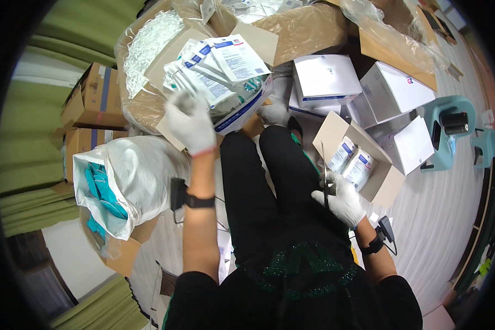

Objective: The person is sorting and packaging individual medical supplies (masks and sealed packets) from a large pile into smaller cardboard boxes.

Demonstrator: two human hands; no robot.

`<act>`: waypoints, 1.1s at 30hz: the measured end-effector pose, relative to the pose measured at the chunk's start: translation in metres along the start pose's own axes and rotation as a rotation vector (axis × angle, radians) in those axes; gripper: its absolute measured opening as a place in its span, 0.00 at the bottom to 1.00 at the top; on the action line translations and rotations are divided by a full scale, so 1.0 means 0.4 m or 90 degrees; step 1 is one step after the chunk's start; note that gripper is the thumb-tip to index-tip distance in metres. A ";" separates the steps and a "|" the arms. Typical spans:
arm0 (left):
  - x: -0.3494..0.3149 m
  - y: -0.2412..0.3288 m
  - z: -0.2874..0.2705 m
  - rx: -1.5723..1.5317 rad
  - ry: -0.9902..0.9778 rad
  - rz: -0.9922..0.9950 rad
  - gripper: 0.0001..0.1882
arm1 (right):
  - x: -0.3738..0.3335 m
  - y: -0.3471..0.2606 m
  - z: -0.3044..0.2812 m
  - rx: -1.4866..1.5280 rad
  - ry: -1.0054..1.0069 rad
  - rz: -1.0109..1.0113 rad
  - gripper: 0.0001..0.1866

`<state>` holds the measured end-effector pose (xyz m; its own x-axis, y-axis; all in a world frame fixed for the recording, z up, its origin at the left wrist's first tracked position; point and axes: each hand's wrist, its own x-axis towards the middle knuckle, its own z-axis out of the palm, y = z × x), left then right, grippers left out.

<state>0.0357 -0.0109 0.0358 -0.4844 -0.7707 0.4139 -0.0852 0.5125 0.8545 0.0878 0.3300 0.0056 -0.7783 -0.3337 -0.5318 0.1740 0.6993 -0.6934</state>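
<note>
My left hand (190, 124), in a white glove, is over the near left edge of an open white box (242, 117). Motion blurs its fingers, so I cannot tell whether they hold anything. White packets with blue print (238, 58) lie fanned across that box, with clear and teal packs (252, 85) beside them. My right hand (342, 199), also gloved in white, is closed around a slim, pointed metal tool (323, 159), seemingly scissors seen edge-on, with the tip up. Just beyond this hand, an open carton (384, 179) holds white printed packets (359, 168).
A white sack of teal items (143, 173) stands at left, near brown cartons (96, 96). At far left, a plastic-lined carton holds white strands (151, 49). Closed white boxes (327, 80) stand beyond my knees. A teal stool (451, 143) is at right.
</note>
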 end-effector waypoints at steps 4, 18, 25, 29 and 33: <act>-0.266 -0.034 0.039 -0.314 -0.440 -0.355 0.21 | 0.034 -0.017 0.053 0.068 0.051 -0.087 0.25; -0.479 0.015 0.038 -0.070 -0.800 -0.288 0.22 | 0.066 0.030 -0.013 0.141 -0.218 -0.227 0.20; -0.468 -0.060 0.046 -0.245 -0.725 -0.727 0.15 | 0.290 0.429 -0.070 -0.325 0.139 -0.046 0.10; -0.464 -0.052 0.075 -0.234 -0.724 -0.748 0.16 | 0.455 0.678 -0.026 -0.837 -0.028 -0.147 0.16; -0.470 -0.040 0.088 -0.213 -0.699 -0.769 0.17 | 0.537 0.776 -0.036 -0.914 0.046 -0.322 0.12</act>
<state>0.0976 0.1391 -0.0665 -0.6357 0.0524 -0.7701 -0.7336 -0.3513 0.5817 -0.0340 0.4845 -0.3171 -0.6083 -0.7184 -0.3374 -0.7936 0.5419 0.2768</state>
